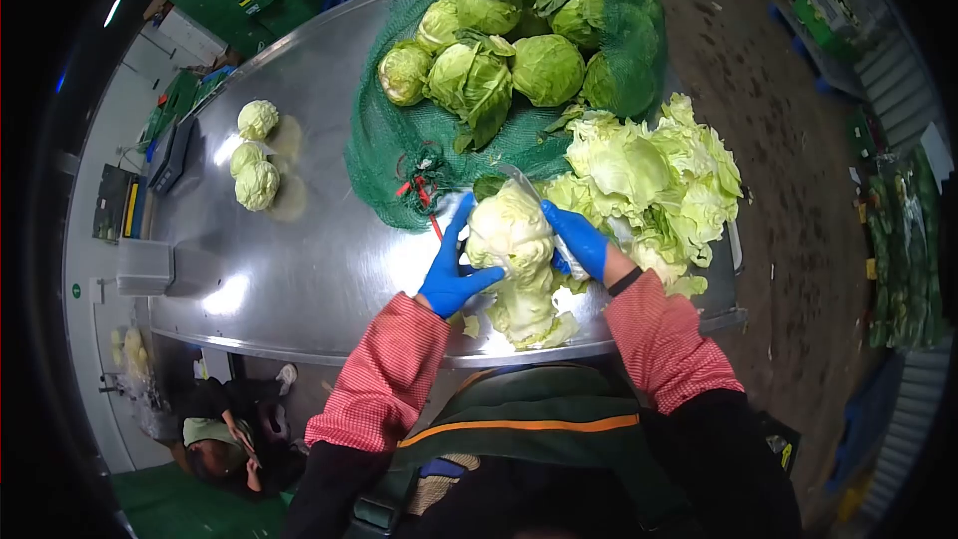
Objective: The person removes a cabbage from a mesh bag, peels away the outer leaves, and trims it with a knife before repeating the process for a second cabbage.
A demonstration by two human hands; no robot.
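Note:
A pale trimmed cabbage [511, 230] sits between both my hands at the near edge of the steel table [319, 240], inside a thin clear plastic bag or wrap. My left hand [451, 274], in a blue glove, presses against its left side. My right hand [579, 240], also blue-gloved, grips its right side and the plastic. Loose pale leaves [524, 314] lie under the cabbage at the table's edge.
A green net sack [399, 155] holding several untrimmed cabbages [519, 50] lies at the far side. A heap of cut-off outer leaves [654, 180] sits to the right. Three trimmed cabbages [255, 155] rest at the left. A person [225, 434] crouches on the floor, lower left.

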